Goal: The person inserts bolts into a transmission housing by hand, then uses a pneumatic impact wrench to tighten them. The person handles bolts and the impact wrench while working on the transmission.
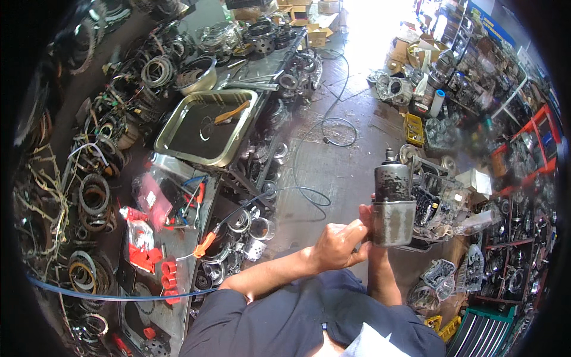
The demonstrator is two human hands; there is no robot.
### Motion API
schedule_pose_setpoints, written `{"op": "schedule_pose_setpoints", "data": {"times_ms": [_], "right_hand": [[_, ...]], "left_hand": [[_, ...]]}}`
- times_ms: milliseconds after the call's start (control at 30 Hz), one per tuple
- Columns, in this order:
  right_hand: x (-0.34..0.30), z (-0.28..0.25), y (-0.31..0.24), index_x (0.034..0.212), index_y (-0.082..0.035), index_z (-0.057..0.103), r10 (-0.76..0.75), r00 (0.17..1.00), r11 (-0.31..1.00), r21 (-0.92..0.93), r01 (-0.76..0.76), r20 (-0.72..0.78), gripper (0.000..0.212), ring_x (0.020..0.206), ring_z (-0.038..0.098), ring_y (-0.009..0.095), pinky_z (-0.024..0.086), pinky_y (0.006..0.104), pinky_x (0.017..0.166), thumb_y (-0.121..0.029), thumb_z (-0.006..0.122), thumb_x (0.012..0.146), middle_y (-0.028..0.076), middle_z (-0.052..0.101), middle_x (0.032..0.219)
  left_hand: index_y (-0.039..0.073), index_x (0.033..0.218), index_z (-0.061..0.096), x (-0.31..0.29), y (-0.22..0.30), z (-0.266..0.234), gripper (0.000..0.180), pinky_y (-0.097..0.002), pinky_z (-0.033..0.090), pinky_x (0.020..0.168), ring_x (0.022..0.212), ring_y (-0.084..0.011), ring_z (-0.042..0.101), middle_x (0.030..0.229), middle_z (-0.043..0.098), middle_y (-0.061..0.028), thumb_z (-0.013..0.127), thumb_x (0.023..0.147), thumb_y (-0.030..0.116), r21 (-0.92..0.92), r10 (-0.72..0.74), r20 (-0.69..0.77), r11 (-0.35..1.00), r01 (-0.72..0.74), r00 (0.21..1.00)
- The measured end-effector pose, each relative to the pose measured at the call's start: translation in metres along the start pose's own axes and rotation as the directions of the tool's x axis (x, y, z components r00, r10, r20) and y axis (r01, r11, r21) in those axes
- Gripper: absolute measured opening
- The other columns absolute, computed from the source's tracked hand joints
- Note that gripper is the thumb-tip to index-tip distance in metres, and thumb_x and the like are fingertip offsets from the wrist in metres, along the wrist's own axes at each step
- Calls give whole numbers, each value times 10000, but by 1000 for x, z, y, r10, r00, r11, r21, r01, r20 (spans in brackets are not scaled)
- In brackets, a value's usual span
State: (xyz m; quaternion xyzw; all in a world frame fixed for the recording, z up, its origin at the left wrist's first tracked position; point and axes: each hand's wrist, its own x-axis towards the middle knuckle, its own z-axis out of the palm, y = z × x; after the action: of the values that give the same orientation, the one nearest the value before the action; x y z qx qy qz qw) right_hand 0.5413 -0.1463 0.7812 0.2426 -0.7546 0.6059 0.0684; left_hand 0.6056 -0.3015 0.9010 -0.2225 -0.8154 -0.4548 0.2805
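Observation:
A worn grey and black impact wrench [393, 202] is held up in front of my chest, its square drive pointing away from me. My right hand [370, 229] is wrapped round it from below, mostly hidden behind the housing. Against the tool's left side, my left hand [341, 244] is closed with curled fingers; what lies inside them is hidden. To the left, an orange-handled air blow gun [205, 244] on a dark hose hangs over the workbench edge.
The workbench [205, 223] on my left carries a metal tray [163, 143] with a brush [232, 112], red rings [169, 275] and gear parts. A hose [309, 190] loops across the floor. Castings [440, 279], a parts rack [508, 256] and a green tool chest [483, 333] stand right.

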Motion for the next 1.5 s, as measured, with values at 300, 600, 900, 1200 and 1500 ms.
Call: {"op": "schedule_pose_setpoints", "data": {"times_ms": [300, 600, 900, 1200, 1500], "right_hand": [[110, -36, 37, 1224, 5, 672, -152, 903, 846, -525, -92, -403, 328, 1046, 647, 295, 540, 431, 900, -139, 755, 941, 145, 672, 1168], [197, -84, 53, 1252, -99, 710, -519, 853, -33, -996, -87, -57, 338, 1074, 670, 288, 558, 464, 890, -251, 742, 952, 125, 697, 1175], [249, -123, 121, 1334, -56, 609, -32, 829, 552, -702, -451, -558, 450, 1164, 618, 243, 520, 407, 993, -390, 600, 1032, 127, 639, 1287], [303, -201, 175, 1179, -102, 759, -329, 882, 285, -926, -248, -338, 268, 916, 700, 218, 574, 405, 785, -114, 745, 912, 40, 728, 1048], [344, -217, 171, 1132, -82, 759, 547, 441, 686, 682, 251, -712, 227, 907, 685, 191, 570, 369, 771, -82, 753, 905, 34, 724, 1002]], "left_hand": [[-6, 977, 593, 100, -83, 48, 145, -431, 486, 579, 655, -359, 586, 806, 553, -158, 617, 901, 115, -374, -26, 121, 925, 70, 992], [-25, 947, 603, 208, -150, 79, 112, -389, 454, 549, 601, -296, 567, 745, 535, -145, 610, 912, 81, -572, 33, 297, 806, 150, 954], [6, 896, 588, 285, -200, 141, 94, -389, 477, 533, 573, -275, 614, 720, 556, -130, 649, 924, 71, -575, 68, 442, 786, 225, 894], [-11, 954, 605, 363, -228, 220, 91, -393, 490, 575, 616, -312, 617, 758, 579, -154, 622, 940, 77, -495, 105, 482, 852, 171, 870], [-10, 954, 583, 411, -244, 277, 91, -393, 478, 594, 629, -307, 591, 771, 570, -166, 605, 957, 78, -556, 164, 610, 786, 271, 775]]}}
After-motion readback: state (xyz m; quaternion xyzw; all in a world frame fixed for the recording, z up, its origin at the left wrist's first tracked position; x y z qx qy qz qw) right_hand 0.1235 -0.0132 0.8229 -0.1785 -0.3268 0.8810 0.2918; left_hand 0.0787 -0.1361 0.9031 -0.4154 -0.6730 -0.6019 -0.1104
